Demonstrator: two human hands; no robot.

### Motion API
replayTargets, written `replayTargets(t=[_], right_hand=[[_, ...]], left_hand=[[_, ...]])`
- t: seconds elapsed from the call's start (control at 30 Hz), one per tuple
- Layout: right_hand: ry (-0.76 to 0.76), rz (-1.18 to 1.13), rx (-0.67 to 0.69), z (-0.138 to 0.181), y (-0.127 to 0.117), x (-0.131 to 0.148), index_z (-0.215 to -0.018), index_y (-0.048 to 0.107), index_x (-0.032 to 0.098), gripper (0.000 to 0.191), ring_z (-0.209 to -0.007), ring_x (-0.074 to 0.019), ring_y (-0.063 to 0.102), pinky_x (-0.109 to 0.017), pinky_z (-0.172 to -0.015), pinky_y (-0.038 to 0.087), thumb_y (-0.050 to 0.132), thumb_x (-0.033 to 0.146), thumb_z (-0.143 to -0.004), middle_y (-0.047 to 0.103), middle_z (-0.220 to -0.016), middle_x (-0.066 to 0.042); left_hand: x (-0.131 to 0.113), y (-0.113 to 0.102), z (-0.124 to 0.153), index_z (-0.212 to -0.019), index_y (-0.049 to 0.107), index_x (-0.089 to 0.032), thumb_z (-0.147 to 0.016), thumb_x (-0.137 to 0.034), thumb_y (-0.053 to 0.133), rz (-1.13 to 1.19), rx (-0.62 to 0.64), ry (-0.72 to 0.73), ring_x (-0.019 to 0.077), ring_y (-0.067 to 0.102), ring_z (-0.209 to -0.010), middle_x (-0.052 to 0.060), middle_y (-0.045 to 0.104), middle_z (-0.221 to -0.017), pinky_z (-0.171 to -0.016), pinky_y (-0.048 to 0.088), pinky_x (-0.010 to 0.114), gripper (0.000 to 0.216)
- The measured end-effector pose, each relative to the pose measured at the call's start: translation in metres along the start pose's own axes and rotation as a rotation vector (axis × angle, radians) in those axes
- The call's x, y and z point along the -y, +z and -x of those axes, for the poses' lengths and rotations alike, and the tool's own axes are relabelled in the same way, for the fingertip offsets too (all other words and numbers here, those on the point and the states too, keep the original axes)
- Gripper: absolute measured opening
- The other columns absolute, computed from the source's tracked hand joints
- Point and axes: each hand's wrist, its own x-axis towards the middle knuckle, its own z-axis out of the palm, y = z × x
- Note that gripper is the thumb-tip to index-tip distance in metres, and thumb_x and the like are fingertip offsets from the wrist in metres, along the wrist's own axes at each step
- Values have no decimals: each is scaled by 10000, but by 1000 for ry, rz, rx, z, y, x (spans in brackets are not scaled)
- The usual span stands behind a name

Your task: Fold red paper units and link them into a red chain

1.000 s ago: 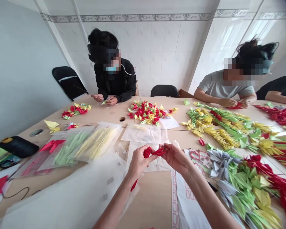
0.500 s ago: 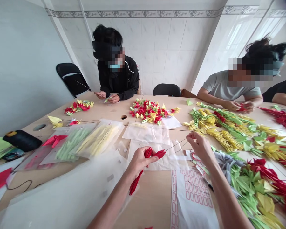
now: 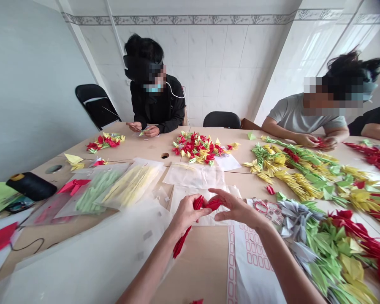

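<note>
My left hand (image 3: pixel 185 213) is closed around a strand of red folded paper pieces (image 3: pixel 205 203); more of the strand hangs below the hand. My right hand (image 3: pixel 237 207) is back beside it, with thumb and fingertips touching the top red piece and the other fingers spread. Both hands hover above a clear plastic bag (image 3: pixel 205 198) on the wooden table (image 3: pixel 202 261). A sheet of red-outlined stickers (image 3: pixel 256 257) lies under my right forearm.
Bags of green and yellow folded paper (image 3: pixel 120 185) lie to the left, near a black thread spool (image 3: pixel 31 185). Strands of green, yellow, red and grey pieces (image 3: pixel 323 240) fill the right. A pile of paper pieces (image 3: pixel 199 147) sits mid-table. Other people fold paper across the table.
My right hand, which had pulled up and to the right drawing a thin thread, has come back down to the red piece in my left hand. My left hand stayed put.
</note>
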Motion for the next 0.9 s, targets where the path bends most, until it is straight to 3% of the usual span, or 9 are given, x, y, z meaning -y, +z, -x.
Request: replayTargets(t=[0.1,0.2,0.3,0.43,0.57,0.7,0.9], right_hand=[[56,-92,-77,-7,3,-3,-928,646,168,358,-649,-123,495,-252,-592,367,677,445,-702,612,-731,-10],[69,-50,-171,-7,0,-4,-708,644,153,314,-531,-84,333,-243,-503,226,663,467,-703,496,-566,32],[80,-48,-235,-4,-5,-1,-672,636,152,301,-523,-83,302,-250,-505,196,672,451,-689,473,-539,40],[86,-60,-291,4,-14,8,-679,651,163,275,-547,-99,373,-256,-538,249,660,438,-691,536,-575,25],[100,-99,-335,11,-21,14,-672,656,173,255,-586,-112,429,-259,-582,293,651,426,-697,584,-619,16],[112,-151,-364,13,-23,15,-671,657,167,278,-610,-124,458,-265,-600,317,669,445,-671,613,-640,0],[125,-156,-442,14,-23,18,-656,663,168,253,-580,-114,434,-262,-581,303,687,420,-650,583,-593,14]], left_hand=[[1,1,0,-740,579,-154,-678,-387,678,-11,-5,-1,76,403,-514,-45,482,-603,-415,347,166,261],[0,3,0,-749,578,-157,-676,-394,685,-42,2,-21,77,400,-511,-48,479,-597,-422,346,170,270],[-3,3,2,-842,580,-165,-677,-377,696,-35,47,-20,85,437,-530,-44,519,-627,-462,375,184,293],[-6,1,5,-1057,524,-194,-719,-343,684,33,130,20,124,555,-679,15,628,-836,-620,448,229,403],[-9,0,8,-1145,488,-229,-810,-322,598,100,223,35,136,616,-725,36,598,-950,-698,459,264,364],[-13,3,9,-1203,461,-280,-838,-308,568,130,262,31,153,646,-747,40,572,-1008,-676,466,266,382],[-18,5,9,-1088,543,-249,-823,-323,590,140,284,17,158,658,-724,57,572,-1071,-542,413,208,279]])
